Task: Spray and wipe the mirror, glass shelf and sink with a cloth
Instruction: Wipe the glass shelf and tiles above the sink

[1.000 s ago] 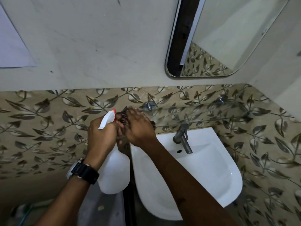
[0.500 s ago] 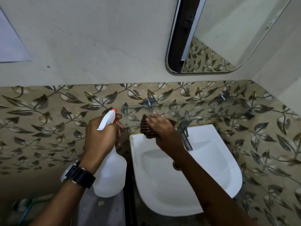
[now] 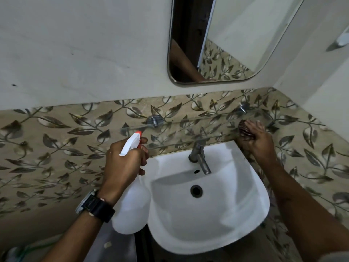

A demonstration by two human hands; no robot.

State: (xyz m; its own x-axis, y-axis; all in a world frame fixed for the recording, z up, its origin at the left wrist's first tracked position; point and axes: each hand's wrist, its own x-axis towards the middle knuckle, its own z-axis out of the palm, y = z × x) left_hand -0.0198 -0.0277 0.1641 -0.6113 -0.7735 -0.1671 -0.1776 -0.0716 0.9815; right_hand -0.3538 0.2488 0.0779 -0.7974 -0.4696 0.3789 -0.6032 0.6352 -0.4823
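My left hand [image 3: 124, 159] grips the neck of a white spray bottle [image 3: 132, 210] with an orange-tipped nozzle, held left of the sink. My right hand [image 3: 258, 140] presses a dark striped cloth [image 3: 244, 130] onto the right end of the clear glass shelf [image 3: 179, 127], which runs along the leaf-patterned tiles on two metal brackets. Below the shelf sits the white sink [image 3: 207, 214] with a steel tap [image 3: 200, 156]. The mirror [image 3: 226, 40] hangs on the wall above, reflecting part of an arm.
Leaf-patterned tiles [image 3: 56, 148] cover the lower wall and the right side wall. A metal fitting [image 3: 340, 42] sticks out of the right wall at the top. A green hose [image 3: 28, 248] lies on the floor at the lower left.
My right hand has slid the cloth along the glass shelf from its left end, past the tap, to its right end. My left hand has stayed put with the bottle.
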